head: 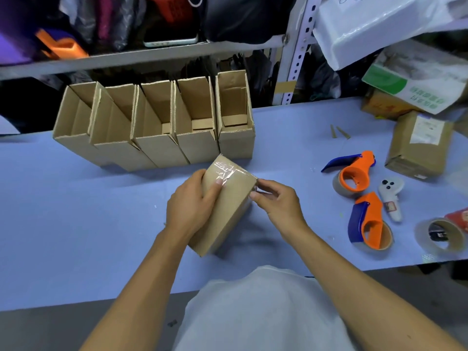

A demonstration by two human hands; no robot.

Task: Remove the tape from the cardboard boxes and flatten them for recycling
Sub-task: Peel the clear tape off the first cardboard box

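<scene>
A small closed cardboard box (229,209) stands tilted on the blue table (76,211), its upper end covered with wrinkled clear tape (225,169). My left hand (191,205) grips the box's left side, thumb pressed on the tape's edge. My right hand (274,198) pinches the box's upper right corner with its fingertips. Behind it, a row of several open cardboard boxes (157,127) stands upright with flaps raised.
Two orange-and-blue tape dispensers (354,173) (368,221), a white controller (391,198) and a loose tape roll (440,235) lie at the right. A sealed parcel (417,145) and more packages sit at the far right. A metal shelf (152,58) runs behind.
</scene>
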